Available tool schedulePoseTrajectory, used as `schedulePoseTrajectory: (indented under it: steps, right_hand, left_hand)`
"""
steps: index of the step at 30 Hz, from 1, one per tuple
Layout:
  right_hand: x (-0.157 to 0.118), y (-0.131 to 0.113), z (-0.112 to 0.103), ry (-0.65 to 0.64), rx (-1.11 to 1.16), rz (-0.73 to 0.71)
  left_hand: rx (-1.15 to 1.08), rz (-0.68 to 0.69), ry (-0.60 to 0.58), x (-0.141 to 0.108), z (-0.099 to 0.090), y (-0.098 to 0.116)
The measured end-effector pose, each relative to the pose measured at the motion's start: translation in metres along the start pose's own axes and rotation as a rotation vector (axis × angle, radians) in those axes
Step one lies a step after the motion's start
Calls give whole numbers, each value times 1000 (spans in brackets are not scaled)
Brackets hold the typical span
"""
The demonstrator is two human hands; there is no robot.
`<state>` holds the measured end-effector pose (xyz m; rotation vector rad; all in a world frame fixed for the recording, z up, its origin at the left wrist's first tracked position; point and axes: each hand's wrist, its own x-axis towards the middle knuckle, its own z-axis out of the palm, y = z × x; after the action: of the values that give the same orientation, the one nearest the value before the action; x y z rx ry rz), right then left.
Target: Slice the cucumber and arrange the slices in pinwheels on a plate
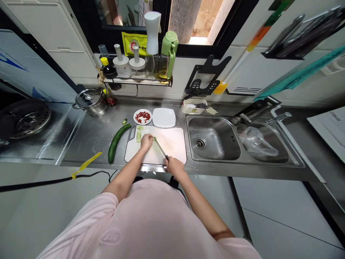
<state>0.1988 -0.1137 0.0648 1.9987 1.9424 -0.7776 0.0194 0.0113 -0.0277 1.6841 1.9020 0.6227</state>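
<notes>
On a white cutting board [174, 144] my right hand [175, 167] grips a knife [161, 146] by its dark handle, the blade slanting up and left. At the blade's tip is a small green cucumber slice [154, 139]. My left hand [146, 142] is closed, its fingertips on the edge of that slice. Several cucumber slices [138, 136] lie in a row just left of my left hand. A long whole-looking cucumber [116, 143] rests on the steel counter left of the board, with a small cucumber end piece [124, 121] above it.
Behind the board stand a plate of chopped red pieces [142, 117] and a white square plate [164, 117]. A lidded pot [91, 101] is at the back left. Right of the board is a double sink [214, 138], with a plastic bag [257, 142] in its right basin. Bottles fill a wall rack [137, 82].
</notes>
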Motion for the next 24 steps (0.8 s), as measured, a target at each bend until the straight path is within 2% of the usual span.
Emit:
schedulePoseTrajectory:
  steps: [24]
  right_hand:
    - [1, -1, -6, 4, -3, -7]
  left_hand:
    - [-2, 14, 21, 0, 1, -2]
